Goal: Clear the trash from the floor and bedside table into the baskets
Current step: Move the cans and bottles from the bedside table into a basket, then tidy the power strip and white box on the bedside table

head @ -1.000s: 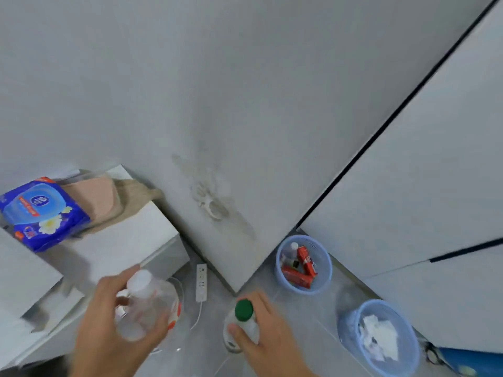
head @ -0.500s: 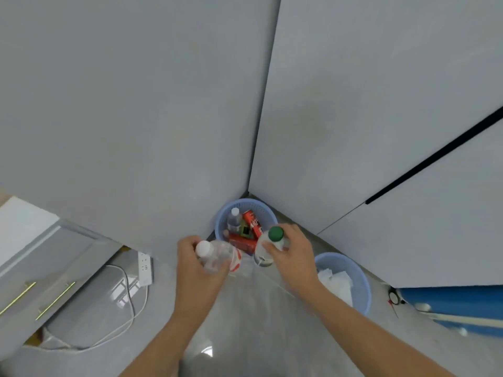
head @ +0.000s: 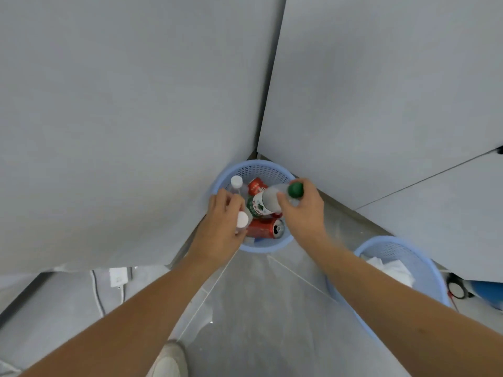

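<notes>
Both my hands are over a blue mesh basket (head: 261, 168) in the corner of the room. My left hand (head: 221, 229) grips a clear bottle with a white cap (head: 242, 219) at the basket's left rim. My right hand (head: 306, 210) holds a clear bottle with a green cap (head: 295, 189) and a green-red label, tilted over the basket. Inside lie red cans (head: 262, 228) and another clear bottle with a white cap (head: 236, 181).
A second blue basket (head: 424, 270) holding white crumpled paper (head: 392, 269) stands at the right on the grey floor. A white power strip (head: 117, 276) with cable lies at the left by the wall. My shoe (head: 170, 360) shows at the bottom. Grey walls close the corner.
The view swung from the bedside table to the corner. Both hands carried their bottles forward and now reach over the basket with the cans.
</notes>
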### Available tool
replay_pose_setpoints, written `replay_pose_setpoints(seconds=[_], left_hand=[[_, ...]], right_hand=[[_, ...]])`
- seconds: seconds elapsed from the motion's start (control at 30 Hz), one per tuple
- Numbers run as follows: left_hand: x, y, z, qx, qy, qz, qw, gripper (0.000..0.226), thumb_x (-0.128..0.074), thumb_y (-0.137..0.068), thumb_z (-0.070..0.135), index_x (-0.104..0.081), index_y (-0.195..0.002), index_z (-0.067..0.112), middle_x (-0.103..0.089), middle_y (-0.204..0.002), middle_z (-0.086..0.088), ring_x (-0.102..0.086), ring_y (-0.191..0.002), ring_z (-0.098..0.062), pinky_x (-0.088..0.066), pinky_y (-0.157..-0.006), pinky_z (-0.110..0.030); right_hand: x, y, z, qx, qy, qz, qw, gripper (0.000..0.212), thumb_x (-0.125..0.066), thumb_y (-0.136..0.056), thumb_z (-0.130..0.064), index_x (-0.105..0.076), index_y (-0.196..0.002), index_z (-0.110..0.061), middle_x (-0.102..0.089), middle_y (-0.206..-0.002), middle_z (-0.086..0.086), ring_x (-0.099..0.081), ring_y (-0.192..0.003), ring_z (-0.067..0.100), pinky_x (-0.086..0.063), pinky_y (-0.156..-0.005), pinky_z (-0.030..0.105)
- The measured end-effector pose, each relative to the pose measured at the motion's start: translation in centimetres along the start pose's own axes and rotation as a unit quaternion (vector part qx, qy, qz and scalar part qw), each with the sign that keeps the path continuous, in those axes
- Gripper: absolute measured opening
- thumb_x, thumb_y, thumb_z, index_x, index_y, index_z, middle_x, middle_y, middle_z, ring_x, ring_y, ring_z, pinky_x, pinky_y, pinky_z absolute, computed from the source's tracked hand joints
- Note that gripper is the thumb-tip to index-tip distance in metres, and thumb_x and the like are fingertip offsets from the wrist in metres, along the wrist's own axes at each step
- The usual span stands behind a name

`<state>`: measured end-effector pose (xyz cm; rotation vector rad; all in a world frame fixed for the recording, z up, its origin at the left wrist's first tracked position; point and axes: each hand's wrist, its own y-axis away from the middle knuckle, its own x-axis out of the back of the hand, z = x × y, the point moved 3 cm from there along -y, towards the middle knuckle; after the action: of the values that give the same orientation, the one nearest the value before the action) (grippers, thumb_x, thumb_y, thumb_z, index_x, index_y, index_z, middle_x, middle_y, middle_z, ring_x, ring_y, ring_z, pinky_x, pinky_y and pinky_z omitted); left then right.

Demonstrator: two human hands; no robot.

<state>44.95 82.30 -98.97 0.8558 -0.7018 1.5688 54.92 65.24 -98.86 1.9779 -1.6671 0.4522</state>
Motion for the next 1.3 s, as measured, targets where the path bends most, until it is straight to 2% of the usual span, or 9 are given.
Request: replay_pose_setpoints(seconds=[0.3,0.5,0.63,0.7,0.87,0.97,1.07,1.17,1.3], left_hand=[[-2.7,-0.2,0.7,0.039,-0.077,-0.149,0.985,0.082,-0.09,-0.066,0.033,-0.044,-0.133,0.02,-0.045,-0.135,-0.007,-0.045,-0.128,-0.031,-0.055,-0.089,-0.045],[3.6,2.8,4.3,0.074,-0.057,-0.162,0.982,0.09,-0.085,-0.07,0.023,-0.038,-0.146,0.028,-0.033,-0.149,-0.005,-0.04,-0.135,-0.027,-0.05,-0.1,-0.037],[12.4,7.3,8.0,0.115,-0.018,-0.106,0.988,0.064,-0.07,-0.08,0.035,-0.042,-0.137,0.032,-0.041,-0.132,0.007,-0.046,-0.124,-0.017,-0.046,-0.089,-0.026],[18.2,9.6,9.4,0.137,-0.005,-0.073,0.988,0.053,-0.06,-0.081,0.041,-0.045,-0.131,0.036,-0.044,-0.126,0.013,-0.048,-0.122,-0.012,-0.048,-0.087,-0.025],[34.5,19.8,10.4,0.244,0.021,0.045,0.968,0.026,-0.052,-0.088,0.044,-0.053,-0.113,0.035,-0.049,-0.1,0.023,-0.054,-0.105,0.0,-0.043,-0.076,-0.015],[43.3,26.8,8.5,0.32,0.036,0.135,0.937,0.018,-0.052,-0.089,0.04,-0.056,-0.105,0.032,-0.056,-0.088,0.019,-0.057,-0.092,-0.003,-0.041,-0.07,-0.01],[49.5,33.9,4.3,0.383,0.064,0.219,0.895,0.014,-0.05,-0.085,0.042,-0.056,-0.092,0.032,-0.061,-0.076,0.017,-0.06,-0.077,-0.003,-0.052,-0.074,-0.031],[53.2,40.8,-0.8,0.442,0.088,0.28,0.848,0.007,-0.056,-0.085,0.036,-0.057,-0.088,0.03,-0.065,-0.073,0.014,-0.062,-0.07,-0.005,-0.053,-0.068,-0.033],[54.0,48.4,-8.3,0.5,0.14,0.329,0.789,0.008,-0.061,-0.088,0.026,-0.058,-0.083,0.032,-0.064,-0.068,0.009,-0.062,-0.064,-0.005,-0.049,-0.061,-0.031]], right_hand=[[0.9,-0.4,1.0,-0.062,0.11,-0.088,0.988,0.062,-0.072,-0.08,-0.021,-0.047,-0.137,-0.023,-0.054,-0.129,0.004,-0.052,-0.119,0.024,-0.051,-0.098,0.043],[6.6,4.0,-6.1,0.09,0.188,-0.057,0.976,0.043,-0.068,-0.083,-0.016,-0.055,-0.123,-0.02,-0.055,-0.118,-0.003,-0.046,-0.107,0.017,-0.044,-0.087,0.03],[8.6,10.2,-14.2,0.116,0.158,-0.133,0.971,0.02,-0.061,-0.085,-0.019,-0.055,-0.099,-0.031,-0.059,-0.1,-0.013,-0.055,-0.089,0.007,-0.049,-0.074,0.026],[8.6,13.4,-19.5,0.147,0.16,-0.191,0.957,0.015,-0.058,-0.085,-0.023,-0.056,-0.095,-0.035,-0.064,-0.09,-0.017,-0.056,-0.078,0.0,-0.044,-0.071,0.012],[6.4,22.3,-35.5,0.255,0.202,-0.363,0.873,0.014,-0.054,-0.081,-0.031,-0.056,-0.094,-0.036,-0.062,-0.07,-0.019,-0.055,-0.066,-0.006,-0.042,-0.065,0.009],[4.0,28.1,-44.0,0.289,0.178,-0.404,0.85,0.022,-0.054,-0.076,-0.031,-0.054,-0.094,-0.044,-0.064,-0.076,-0.027,-0.059,-0.065,0.001,-0.051,-0.066,0.017],[-0.2,33.9,-49.8,0.323,0.171,-0.437,0.822,0.029,-0.064,-0.08,-0.026,-0.054,-0.096,-0.048,-0.065,-0.076,-0.028,-0.062,-0.068,0.008,-0.055,-0.069,0.023],[-6.1,39.3,-53.7,0.342,0.142,-0.456,0.809,0.028,-0.065,-0.08,-0.023,-0.058,-0.094,-0.047,-0.067,-0.082,-0.028,-0.063,-0.066,0.01,-0.057,-0.068,0.03],[-16.0,44.7,-56.0,0.374,0.098,-0.452,0.804,0.023,-0.068,-0.084,-0.026,-0.056,-0.097,-0.04,-0.061,-0.097,-0.021,-0.062,-0.094,0.002,-0.056,-0.078,0.032]])
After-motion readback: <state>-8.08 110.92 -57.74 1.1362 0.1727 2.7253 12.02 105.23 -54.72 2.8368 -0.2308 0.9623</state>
